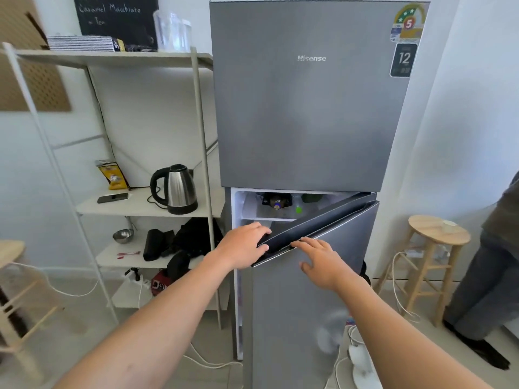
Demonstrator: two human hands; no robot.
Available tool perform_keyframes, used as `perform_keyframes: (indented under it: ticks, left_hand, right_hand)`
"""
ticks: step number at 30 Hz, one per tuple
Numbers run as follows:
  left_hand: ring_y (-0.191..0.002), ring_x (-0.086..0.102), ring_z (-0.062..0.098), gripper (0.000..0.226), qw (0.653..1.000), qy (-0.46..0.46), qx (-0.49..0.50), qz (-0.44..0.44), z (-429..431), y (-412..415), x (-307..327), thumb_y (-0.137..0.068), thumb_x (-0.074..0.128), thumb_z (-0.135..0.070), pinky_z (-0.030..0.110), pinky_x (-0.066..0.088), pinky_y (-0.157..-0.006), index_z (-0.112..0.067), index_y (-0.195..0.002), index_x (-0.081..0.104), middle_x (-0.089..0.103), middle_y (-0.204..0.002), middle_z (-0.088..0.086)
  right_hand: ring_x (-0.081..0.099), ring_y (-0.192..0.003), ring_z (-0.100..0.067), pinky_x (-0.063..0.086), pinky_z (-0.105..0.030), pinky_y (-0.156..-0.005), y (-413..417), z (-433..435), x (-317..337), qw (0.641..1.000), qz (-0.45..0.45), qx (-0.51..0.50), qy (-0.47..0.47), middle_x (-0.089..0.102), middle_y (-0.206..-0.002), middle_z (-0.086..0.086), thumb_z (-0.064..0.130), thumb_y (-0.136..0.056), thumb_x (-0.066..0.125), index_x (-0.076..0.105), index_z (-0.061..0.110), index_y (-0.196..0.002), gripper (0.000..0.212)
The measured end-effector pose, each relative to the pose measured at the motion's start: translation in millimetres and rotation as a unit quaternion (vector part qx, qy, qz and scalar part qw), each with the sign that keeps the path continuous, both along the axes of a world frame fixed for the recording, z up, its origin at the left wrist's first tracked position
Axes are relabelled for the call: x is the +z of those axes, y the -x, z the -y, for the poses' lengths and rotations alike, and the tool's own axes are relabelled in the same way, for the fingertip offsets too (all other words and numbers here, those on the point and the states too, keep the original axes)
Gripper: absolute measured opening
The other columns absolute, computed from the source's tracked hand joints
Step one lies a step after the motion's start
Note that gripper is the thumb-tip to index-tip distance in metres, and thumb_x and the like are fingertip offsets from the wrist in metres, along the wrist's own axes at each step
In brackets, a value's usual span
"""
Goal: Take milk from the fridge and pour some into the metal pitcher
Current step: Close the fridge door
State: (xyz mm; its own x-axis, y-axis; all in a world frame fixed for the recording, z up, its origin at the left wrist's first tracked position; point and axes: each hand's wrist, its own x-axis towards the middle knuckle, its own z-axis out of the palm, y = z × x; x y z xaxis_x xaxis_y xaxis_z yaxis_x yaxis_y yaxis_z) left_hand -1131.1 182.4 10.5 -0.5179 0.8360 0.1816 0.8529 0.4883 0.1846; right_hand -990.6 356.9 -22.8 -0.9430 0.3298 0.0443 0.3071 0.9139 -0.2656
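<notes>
Left hand (243, 245) grasps the top edge of the lower door (309, 318), fingers curled over the dark lip. Right hand (323, 265) sits just to its right, relaxed, fingers spread, tips touching the same edge and gripping nothing. The door is ajar, hinged on the far side from the left hand. The fridge (303, 108) has its upper door closed above both hands. Just beyond the hands, on the top inner shelf, are a dark bottle (276, 202) lying down and a green-capped bottle (298, 209). The milk can't be picked out; most of the compartment is hidden behind the door. The metal pitcher is not in view. Left of the left hand stands a rack (202, 136) with a kettle (179, 189), phone (112, 197), yellow bag (113, 175) and metal bowl (122, 236). Well right of the right hand, a stool (438, 234) carries a small white cup (449, 226), with a bystander (491, 276) past it. A second stool (11, 249) is far left.

Risks, as I judge them: swung wide, the door could knock the white object on the floor (359, 355) below the right hand. Floor cables (207, 360) could catch a foot. The wrong bottle could get pulled, since the milk isn't identified.

Counts: two hands, one fridge, two doors, two bottles seen, one kettle, one bowl, one phone, two stools, one cup, one bystander.
</notes>
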Motion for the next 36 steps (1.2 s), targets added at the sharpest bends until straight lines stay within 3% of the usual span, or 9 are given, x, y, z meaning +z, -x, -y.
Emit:
perform_keyframes:
  ticks: [7,9,12,14,19,23,26,31,36]
  left_hand:
    - [-0.129,0.051,0.022,0.043,0.999,-0.014,0.031,0.001,-3.6,48.9,-3.8,-0.102,0.05,-0.025,0.041,0.045,-0.103,-0.022,-0.145,0.049,0.052,-0.143,-0.004]
    - [-0.13,0.051,0.023,0.042,0.999,-0.007,0.033,-0.014,-5.5,60.0,-3.5,-0.102,0.049,-0.025,0.041,0.044,-0.103,-0.022,-0.144,0.05,0.053,-0.142,-0.003]
    - [-0.125,0.05,0.023,0.035,0.997,0.005,0.028,-0.077,-10.3,80.8,-2.7,-0.102,0.05,-0.026,0.04,0.042,-0.102,-0.02,-0.136,0.057,0.059,-0.134,0.0]
    - [-0.13,0.045,0.02,0.034,0.992,0.002,0.023,-0.127,-13.8,95.9,-4.5,-0.102,0.05,-0.028,0.037,0.034,-0.106,-0.021,-0.134,0.059,0.058,-0.135,-0.001]
    - [-0.151,0.014,0.022,0.04,0.984,0.004,0.048,-0.17,-20.9,124.3,-8.2,-0.101,0.053,-0.026,0.048,0.005,-0.121,-0.028,-0.141,0.054,0.037,-0.156,0.003]
    - [-0.153,0.009,0.023,0.042,0.982,0.008,0.056,-0.181,-29.6,150.3,-10.4,-0.102,0.052,-0.024,0.049,0.001,-0.121,-0.028,-0.143,0.05,0.03,-0.16,0.003]
    - [-0.154,0.002,0.025,0.05,0.98,0.003,0.058,-0.188,-36.4,170.3,-13.0,-0.102,0.053,-0.022,0.05,0.005,-0.122,-0.025,-0.15,0.039,0.02,-0.164,0.004]
    - [-0.151,-0.02,0.029,0.078,0.978,0.005,0.062,-0.197,-50.4,200.6,-15.5,-0.101,0.054,-0.021,0.048,0.0,-0.123,-0.019,-0.16,0.003,-0.015,-0.166,0.006]
    - [-0.148,-0.027,0.033,0.094,0.97,-0.039,0.051,-0.236,-61.8,229.2,-21.9,-0.096,0.063,-0.02,0.048,-0.006,-0.121,-0.016,-0.159,-0.008,-0.028,-0.162,0.008]
  right_hand:
    - [0.001,-0.15,-0.017,0.024,-0.042,-0.115,44.3,-5.0,-3.0,1.0,0.004,0.008,-0.001,0.006,-0.163,0.006,0.021,-0.098,0.047,0.02,0.032,-0.152,0.062]
    - [0.012,-0.149,-0.02,0.029,-0.04,-0.113,55.9,-3.5,-3.4,1.0,0.001,0.005,0.005,0.008,-0.162,0.005,0.02,-0.097,0.048,0.021,0.032,-0.152,0.062]
    - [0.042,-0.133,-0.03,0.04,-0.039,-0.105,79.7,-1.2,1.0,1.0,0.001,-0.01,0.006,0.019,-0.157,0.003,0.026,-0.095,0.048,0.027,0.032,-0.148,0.057]
    - [0.047,-0.127,-0.031,0.043,-0.039,-0.101,94.7,-0.8,4.5,1.0,0.012,-0.016,-0.002,0.022,-0.155,0.003,0.03,-0.095,0.048,0.026,0.03,-0.149,0.058]
    - [0.036,-0.136,-0.022,0.043,-0.039,-0.103,123.8,-1.2,7.6,0.999,0.029,-0.026,-0.023,0.024,-0.153,0.001,0.033,-0.096,0.047,0.023,0.023,-0.152,0.062]
    - [0.029,-0.138,-0.019,0.046,-0.041,-0.099,152.1,-3.3,7.2,0.999,0.019,-0.043,-0.028,0.029,-0.148,0.001,0.03,-0.095,0.048,0.028,0.023,-0.149,0.058]
    - [0.027,-0.139,-0.017,0.049,-0.041,-0.095,170.2,-5.8,7.2,0.997,0.014,-0.057,-0.042,0.031,-0.145,0.002,0.03,-0.095,0.048,0.03,0.024,-0.147,0.056]
    - [0.029,-0.137,-0.017,0.051,-0.039,-0.09,197.5,-9.1,6.4,0.995,0.01,-0.077,-0.058,0.032,-0.144,0.004,0.032,-0.094,0.049,0.03,0.026,-0.147,0.057]
    - [0.034,-0.134,-0.017,0.05,-0.037,-0.083,217.1,-9.7,4.8,0.993,0.005,-0.099,-0.064,0.034,-0.141,0.004,0.033,-0.093,0.048,0.03,0.027,-0.146,0.056]
